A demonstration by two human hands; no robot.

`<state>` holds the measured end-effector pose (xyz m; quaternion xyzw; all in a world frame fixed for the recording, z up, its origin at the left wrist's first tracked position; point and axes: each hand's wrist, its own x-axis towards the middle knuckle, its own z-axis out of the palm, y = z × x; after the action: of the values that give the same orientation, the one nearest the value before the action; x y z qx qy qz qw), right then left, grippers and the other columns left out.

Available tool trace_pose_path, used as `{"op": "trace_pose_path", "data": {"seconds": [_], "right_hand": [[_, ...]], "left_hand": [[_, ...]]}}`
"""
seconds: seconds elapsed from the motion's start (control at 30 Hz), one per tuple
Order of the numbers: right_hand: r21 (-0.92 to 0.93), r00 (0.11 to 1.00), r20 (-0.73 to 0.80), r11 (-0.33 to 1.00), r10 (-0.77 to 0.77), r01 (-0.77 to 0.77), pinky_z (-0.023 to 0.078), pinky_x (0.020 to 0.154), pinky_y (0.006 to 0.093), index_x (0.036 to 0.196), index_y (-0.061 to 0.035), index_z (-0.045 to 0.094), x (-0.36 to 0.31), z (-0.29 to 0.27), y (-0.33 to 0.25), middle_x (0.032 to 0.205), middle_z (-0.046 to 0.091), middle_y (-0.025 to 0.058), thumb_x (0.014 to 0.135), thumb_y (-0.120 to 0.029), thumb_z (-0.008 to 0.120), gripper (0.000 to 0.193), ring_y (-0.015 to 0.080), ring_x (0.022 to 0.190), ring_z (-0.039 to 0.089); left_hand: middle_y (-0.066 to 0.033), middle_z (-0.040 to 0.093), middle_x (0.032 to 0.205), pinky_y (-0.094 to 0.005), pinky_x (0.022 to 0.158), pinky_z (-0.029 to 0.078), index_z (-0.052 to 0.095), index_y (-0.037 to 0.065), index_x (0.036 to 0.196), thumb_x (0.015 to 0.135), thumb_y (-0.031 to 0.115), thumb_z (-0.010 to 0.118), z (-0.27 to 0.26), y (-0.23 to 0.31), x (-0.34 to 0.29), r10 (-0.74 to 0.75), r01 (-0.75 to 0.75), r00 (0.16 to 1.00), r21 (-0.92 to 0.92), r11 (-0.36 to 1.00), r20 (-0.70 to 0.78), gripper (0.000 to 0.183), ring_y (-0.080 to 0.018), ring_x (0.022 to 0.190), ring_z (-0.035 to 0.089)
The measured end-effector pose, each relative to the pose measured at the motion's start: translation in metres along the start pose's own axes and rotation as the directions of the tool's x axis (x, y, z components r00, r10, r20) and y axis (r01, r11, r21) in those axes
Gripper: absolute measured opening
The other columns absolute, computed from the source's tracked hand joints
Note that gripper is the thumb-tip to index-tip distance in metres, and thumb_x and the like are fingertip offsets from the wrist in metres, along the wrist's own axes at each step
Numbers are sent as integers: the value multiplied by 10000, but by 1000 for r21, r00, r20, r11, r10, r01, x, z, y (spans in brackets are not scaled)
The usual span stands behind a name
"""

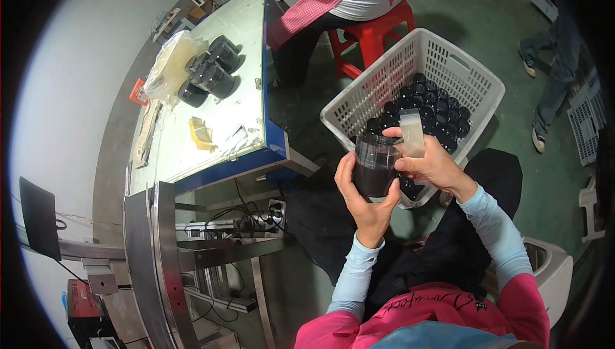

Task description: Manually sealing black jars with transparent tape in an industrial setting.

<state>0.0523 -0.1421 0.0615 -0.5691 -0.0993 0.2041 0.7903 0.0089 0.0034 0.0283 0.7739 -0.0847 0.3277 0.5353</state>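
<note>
Black cylindrical jar [375, 173] in the left grip [369, 213], curled round its sides, right grip [437, 165] pinching a pale translucent strip [412, 136] just beside the jar, slotted crate [456, 62] of black jars [437, 100] beyond both grips, counter [248, 102] to their left.

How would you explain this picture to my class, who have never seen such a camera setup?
No robot here: these are a person's bare hands. The single picture comes from a wide fisheye camera worn on the head, looking down, so straight edges bend. The left hand holds a dark cylindrical jar; the right hand, close beside it, holds a pale translucent strip. On the table lie several dark jars, a crumpled plastic bag and a yellow piece. A slotted plastic crate holds many black round containers.
</note>
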Motion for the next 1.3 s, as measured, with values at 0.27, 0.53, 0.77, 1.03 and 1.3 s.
{"op": "trace_pose_path", "data": {"seconds": [0.27,0.53,0.77,1.03,1.3], "right_hand": [[17,1000,-25,1000,-14,15,380,483,166,1243,-4,375,0,1,-1,880,600,54,767,-115,667,569,25,577,453],[58,997,-71,998,2,2,395,494,159,1248,5,366,-4,3,-8,946,596,93,773,-100,653,565,33,575,470],[57,998,-21,997,-51,52,394,497,161,1229,2,384,0,9,-3,906,589,67,770,-140,667,558,42,585,494],[47,999,-19,998,-28,29,411,511,165,1214,-5,399,1,8,-4,923,592,63,763,-114,667,536,57,635,545],[84,998,-39,996,-39,42,350,459,158,1190,7,412,1,11,-6,825,592,53,750,-78,675,519,27,549,458]], "left_hand": [[-128,418,1174,-355,935,367,336,-16,1226,650,64,683,-2,-2,0,-145,145,989,-142,979,16,678,-251,1084,449],[-191,471,1183,-439,846,448,365,-5,1232,803,317,572,-9,-15,4,-384,536,797,-839,94,466,575,-300,1044,502],[-168,467,1194,-442,865,430,374,10,1236,795,339,581,-9,-15,1,-364,530,800,-846,57,477,588,-286,1062,486],[-171,493,1156,-431,866,432,384,-3,1223,789,344,585,-6,-11,2,-352,520,819,-845,123,453,590,-281,1011,515],[-163,502,1142,-428,846,451,400,4,1204,798,314,581,-7,-9,3,-375,504,823,-853,135,427,542,-273,1011,523]]}}
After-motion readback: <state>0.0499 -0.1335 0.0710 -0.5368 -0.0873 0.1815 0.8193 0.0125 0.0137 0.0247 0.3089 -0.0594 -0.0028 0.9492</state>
